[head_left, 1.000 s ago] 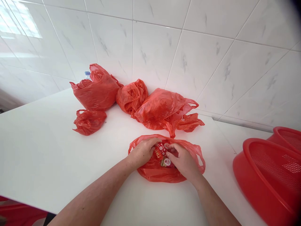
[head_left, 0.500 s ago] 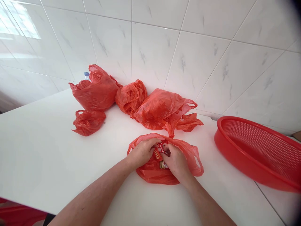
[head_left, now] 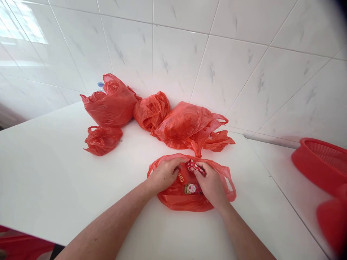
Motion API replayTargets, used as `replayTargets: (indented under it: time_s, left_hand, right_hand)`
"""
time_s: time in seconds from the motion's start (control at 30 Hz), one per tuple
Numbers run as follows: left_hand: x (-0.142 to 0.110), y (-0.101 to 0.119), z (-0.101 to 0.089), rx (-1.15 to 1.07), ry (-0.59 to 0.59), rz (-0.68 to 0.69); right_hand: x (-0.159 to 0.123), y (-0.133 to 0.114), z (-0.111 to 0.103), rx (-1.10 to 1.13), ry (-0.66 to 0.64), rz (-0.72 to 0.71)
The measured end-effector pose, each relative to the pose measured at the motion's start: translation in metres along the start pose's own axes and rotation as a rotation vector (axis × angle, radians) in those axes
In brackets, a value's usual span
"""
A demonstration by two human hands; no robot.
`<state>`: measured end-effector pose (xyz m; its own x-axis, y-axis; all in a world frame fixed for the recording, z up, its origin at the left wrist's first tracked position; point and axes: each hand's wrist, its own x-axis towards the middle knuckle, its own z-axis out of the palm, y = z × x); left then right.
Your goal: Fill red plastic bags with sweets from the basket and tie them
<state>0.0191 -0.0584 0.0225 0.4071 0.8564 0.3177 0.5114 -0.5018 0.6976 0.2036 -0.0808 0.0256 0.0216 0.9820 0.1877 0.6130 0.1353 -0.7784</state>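
Observation:
An opened red plastic bag (head_left: 179, 204) lies on the table in front of me. My right hand (head_left: 213, 184) pinches a small red packet with white dots (head_left: 193, 165) over the bag's mouth. My left hand (head_left: 164, 175) is at the left side of the opening, fingers curled inward; what they grip is hidden. Beside those fingertips is a red wrapper with yellow lettering (head_left: 180, 177). A small jar with a white round label (head_left: 192, 188) lies on its side in the bag, its right end partly behind my right hand.
Several filled red plastic bags (head_left: 187, 124) stand along the tiled wall, with a blue-capped bottle (head_left: 100, 86) behind the leftmost. A smaller knotted red bag (head_left: 103, 141) sits nearer. At the right are a red mesh basket (head_left: 320, 166) and a blurred red shape (head_left: 332, 224).
My right hand has moved slightly right with the dotted packet, uncovering more of the jar. The red basket has shifted right, and a blurred red shape has appeared below it. My left hand stays put.

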Motion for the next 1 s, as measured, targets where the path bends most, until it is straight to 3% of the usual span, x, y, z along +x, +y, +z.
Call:
replayTargets:
  time_s: [0.43,0.83,1.0]
  left_hand:
    - [0.000,0.000,0.000,0.006,-0.003,-0.002]
    - [0.000,-0.002,0.002,0.014,-0.002,0.017]
    - [0.000,0.000,0.001,0.022,-0.006,0.022]
  right_hand:
    - [-0.003,-0.002,0.003,-0.014,-0.090,0.019]
    - [-0.005,0.004,0.013,0.011,-0.130,-0.065]
    - [0.000,0.009,0.011,-0.080,-0.003,-0.145]
